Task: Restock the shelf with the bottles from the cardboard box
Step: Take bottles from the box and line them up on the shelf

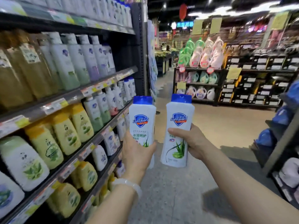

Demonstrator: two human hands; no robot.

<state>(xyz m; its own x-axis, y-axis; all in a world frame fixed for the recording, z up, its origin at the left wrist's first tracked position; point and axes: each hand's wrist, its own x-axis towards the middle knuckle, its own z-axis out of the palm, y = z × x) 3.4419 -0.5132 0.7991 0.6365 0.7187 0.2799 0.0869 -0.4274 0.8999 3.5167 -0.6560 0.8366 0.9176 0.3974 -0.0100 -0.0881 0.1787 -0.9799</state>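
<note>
Bottles upright, blue-capped: left hand (137, 152) grips one (142, 122); right hand (192, 143) grips another (178, 131); shelf (103, 84) alongside.

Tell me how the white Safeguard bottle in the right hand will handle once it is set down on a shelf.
The bottle in the right hand looks like rigid plastic, so it should keep its shape under the right hand. Its glossy surface may be somewhat slippery. It is tall and narrow, so it could tip if nudged; its flattish form makes rolling unlikely.
</note>
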